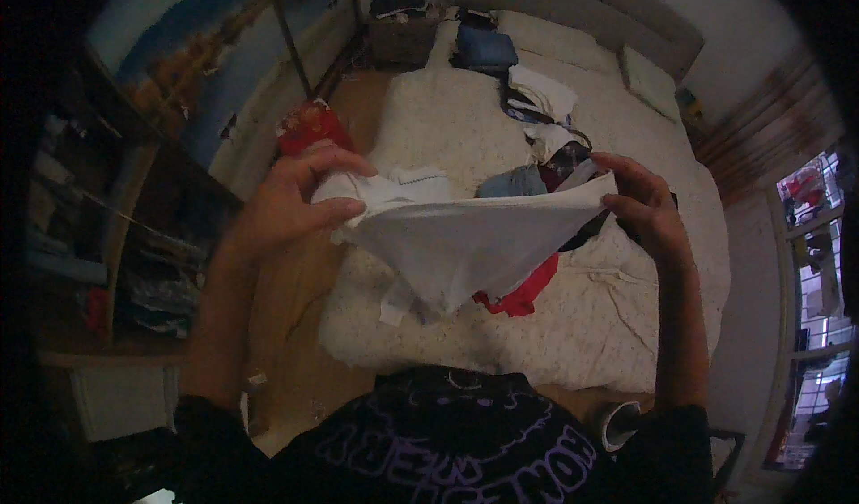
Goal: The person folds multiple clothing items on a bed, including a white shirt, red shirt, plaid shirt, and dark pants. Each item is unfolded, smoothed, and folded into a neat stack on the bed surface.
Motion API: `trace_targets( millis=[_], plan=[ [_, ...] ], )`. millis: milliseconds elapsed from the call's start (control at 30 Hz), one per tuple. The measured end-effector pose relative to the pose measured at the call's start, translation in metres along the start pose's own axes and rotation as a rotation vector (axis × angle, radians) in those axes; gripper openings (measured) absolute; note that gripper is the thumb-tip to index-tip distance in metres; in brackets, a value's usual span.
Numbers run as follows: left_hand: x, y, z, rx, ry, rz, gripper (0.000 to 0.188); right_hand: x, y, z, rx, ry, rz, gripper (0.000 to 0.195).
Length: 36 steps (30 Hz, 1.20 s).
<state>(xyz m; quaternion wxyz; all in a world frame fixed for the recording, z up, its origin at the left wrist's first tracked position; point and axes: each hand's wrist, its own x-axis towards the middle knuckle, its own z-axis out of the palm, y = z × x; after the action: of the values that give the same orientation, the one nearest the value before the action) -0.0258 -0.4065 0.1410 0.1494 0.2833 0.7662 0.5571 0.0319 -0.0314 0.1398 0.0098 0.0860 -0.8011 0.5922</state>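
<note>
White underpants point(456, 235) hang stretched between my two hands above the bed. My left hand point(302, 192) pinches the waistband's left end between thumb and fingers. At the other end, my right hand point(637, 198) grips the waistband's corner. Beneath and beyond the underpants lie a red cloth item point(527, 289), a grey-blue garment point(513, 183) and white fabric point(426, 182), partly hidden by what I hold. More clothes form a line up the bed, among them a white garment point(543, 91) and folded blue denim point(486, 46).
The bed point(416, 114) has pillows point(557, 37) at its head. A red bag-like item point(314, 128) is beyond my left hand. Wardrobe shelves point(154, 289) with clothes stand at left, a bedside cabinet point(402, 39) at the back, a window point(815, 255) at right.
</note>
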Motion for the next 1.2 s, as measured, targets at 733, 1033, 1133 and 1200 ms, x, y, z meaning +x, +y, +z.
trace_targets(
  millis=[733,1033,1133,1200],
  plan=[
    [0.035,-0.006,-0.045,0.427,0.539,-0.058,0.025,0.049,-0.034,-0.024,-0.819,0.308,-0.117,0.027],
    [0.045,-0.018,-0.042,0.296,0.918,0.204,0.023,0.060,-0.010,-0.039,-0.130,0.310,-0.170,0.032],
    [0.042,0.035,-0.015,0.125,1.206,0.367,0.023,0.054,-0.045,-0.024,0.103,0.421,-0.286,0.032],
    [0.018,0.051,-0.031,-0.032,1.331,0.600,0.023,0.052,-0.080,0.010,-0.091,0.527,-0.481,0.033]
  ],
)
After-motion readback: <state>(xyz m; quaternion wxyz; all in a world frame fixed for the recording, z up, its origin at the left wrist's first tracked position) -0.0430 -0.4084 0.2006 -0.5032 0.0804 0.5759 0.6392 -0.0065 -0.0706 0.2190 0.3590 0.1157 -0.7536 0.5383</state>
